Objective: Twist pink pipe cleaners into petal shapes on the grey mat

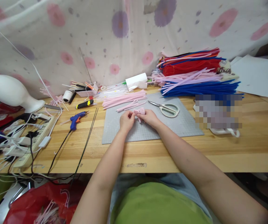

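Observation:
Over a grey cutting mat [115, 130], my two hands meet around a small bent piece of pink pipe cleaner [139, 111]. My left hand [127, 120] pinches its left side with closed fingers. From the other side, my right hand [150, 118] is closed on the same pink piece, and the fingers hide part of it. Just beyond the hands lie a few short pink pipe cleaners [130, 106] and a bundle of longer ones [124, 99]. Scissors [168, 109] with pale handles rest on the mat, right of my right hand, blades pointing left.
A blue glue gun [74, 119], a yellow-black cutter [84, 104] and thin dark rods [87, 140] lie left. A cabled power strip [38, 137] stands farther left. Stacked red [190, 67] and blue pipe cleaners [201, 88] are at the back right. A pixelated patch covers something at right.

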`<state>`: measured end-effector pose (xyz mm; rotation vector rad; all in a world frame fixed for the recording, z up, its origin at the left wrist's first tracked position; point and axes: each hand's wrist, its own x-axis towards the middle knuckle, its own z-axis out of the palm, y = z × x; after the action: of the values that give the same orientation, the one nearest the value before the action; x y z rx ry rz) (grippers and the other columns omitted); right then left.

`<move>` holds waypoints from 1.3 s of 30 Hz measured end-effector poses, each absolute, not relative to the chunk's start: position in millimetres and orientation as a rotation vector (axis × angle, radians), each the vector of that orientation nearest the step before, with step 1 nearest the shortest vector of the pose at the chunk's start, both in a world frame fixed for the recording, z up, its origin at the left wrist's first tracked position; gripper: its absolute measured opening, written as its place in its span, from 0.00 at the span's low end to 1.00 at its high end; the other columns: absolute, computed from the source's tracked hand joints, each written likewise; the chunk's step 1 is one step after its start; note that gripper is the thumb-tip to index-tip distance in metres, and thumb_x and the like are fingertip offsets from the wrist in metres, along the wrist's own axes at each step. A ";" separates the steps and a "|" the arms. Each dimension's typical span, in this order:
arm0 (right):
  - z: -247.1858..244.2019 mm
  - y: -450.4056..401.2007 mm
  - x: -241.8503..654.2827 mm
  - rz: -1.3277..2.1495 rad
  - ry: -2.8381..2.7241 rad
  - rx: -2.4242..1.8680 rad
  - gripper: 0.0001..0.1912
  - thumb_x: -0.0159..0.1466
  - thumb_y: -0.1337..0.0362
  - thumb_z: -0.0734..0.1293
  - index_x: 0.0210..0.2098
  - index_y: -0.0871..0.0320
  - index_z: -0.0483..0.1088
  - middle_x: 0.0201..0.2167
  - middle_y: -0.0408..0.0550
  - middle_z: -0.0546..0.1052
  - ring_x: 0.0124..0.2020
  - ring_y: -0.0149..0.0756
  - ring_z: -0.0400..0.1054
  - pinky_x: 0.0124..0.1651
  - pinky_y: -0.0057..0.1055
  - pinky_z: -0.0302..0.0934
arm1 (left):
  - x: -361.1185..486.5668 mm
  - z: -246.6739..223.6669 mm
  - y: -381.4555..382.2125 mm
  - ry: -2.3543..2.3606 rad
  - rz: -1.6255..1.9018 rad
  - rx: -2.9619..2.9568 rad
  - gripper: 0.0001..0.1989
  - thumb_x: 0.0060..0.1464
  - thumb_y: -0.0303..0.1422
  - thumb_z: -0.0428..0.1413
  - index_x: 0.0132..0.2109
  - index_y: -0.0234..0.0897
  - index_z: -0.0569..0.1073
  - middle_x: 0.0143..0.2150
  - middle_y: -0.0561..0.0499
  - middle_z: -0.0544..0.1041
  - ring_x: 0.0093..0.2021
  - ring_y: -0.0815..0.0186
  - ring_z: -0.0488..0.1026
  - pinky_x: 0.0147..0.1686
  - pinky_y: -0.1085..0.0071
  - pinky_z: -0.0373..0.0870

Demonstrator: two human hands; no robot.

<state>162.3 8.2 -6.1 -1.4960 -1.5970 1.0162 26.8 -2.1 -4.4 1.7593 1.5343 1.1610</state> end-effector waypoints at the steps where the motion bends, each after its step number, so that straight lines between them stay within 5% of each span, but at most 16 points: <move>1: -6.0 8.1 162.2 1.010 -1.596 -1.497 0.14 0.51 0.57 0.64 0.21 0.64 0.68 0.13 0.42 0.67 0.15 0.24 0.55 0.19 0.22 0.48 | 26.7 -3.5 -2.9 1.563 1.160 1.793 0.08 0.48 0.35 0.50 0.29 0.36 0.70 0.24 0.53 0.71 0.24 0.72 0.66 0.29 0.76 0.61; 13: -6.1 9.1 163.1 1.014 -1.662 -1.490 0.13 0.50 0.57 0.64 0.21 0.63 0.68 0.13 0.42 0.66 0.15 0.24 0.56 0.20 0.22 0.48 | 24.9 -11.2 5.3 1.462 1.142 1.520 0.10 0.46 0.37 0.52 0.30 0.34 0.70 0.23 0.53 0.71 0.21 0.73 0.66 0.24 0.76 0.64; 18: -9.6 10.7 162.4 1.016 -1.694 -1.493 0.15 0.51 0.56 0.62 0.21 0.64 0.69 0.15 0.44 0.70 0.16 0.25 0.58 0.21 0.22 0.49 | 25.2 -6.1 3.7 1.274 1.089 1.386 0.15 0.43 0.40 0.54 0.36 0.34 0.72 0.28 0.50 0.75 0.26 0.70 0.71 0.23 0.76 0.67; 28: -7.1 10.7 159.3 0.903 -1.720 -1.593 0.13 0.51 0.58 0.63 0.22 0.63 0.71 0.15 0.45 0.71 0.19 0.28 0.61 0.22 0.22 0.50 | 27.5 -10.7 1.9 1.509 1.156 1.480 0.10 0.44 0.38 0.54 0.29 0.37 0.75 0.28 0.51 0.76 0.31 0.68 0.72 0.30 0.75 0.67; 39: -10.3 9.7 159.5 0.982 -1.646 -1.533 0.13 0.53 0.58 0.62 0.27 0.62 0.73 0.21 0.46 0.74 0.22 0.29 0.65 0.24 0.23 0.53 | 25.2 -8.5 3.7 1.408 1.121 1.452 0.12 0.45 0.38 0.53 0.33 0.35 0.74 0.27 0.50 0.76 0.27 0.69 0.72 0.25 0.76 0.66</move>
<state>159.5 9.7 -10.3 -1.5329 -1.6461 0.9819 25.2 3.7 -8.5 1.4523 1.4075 1.1211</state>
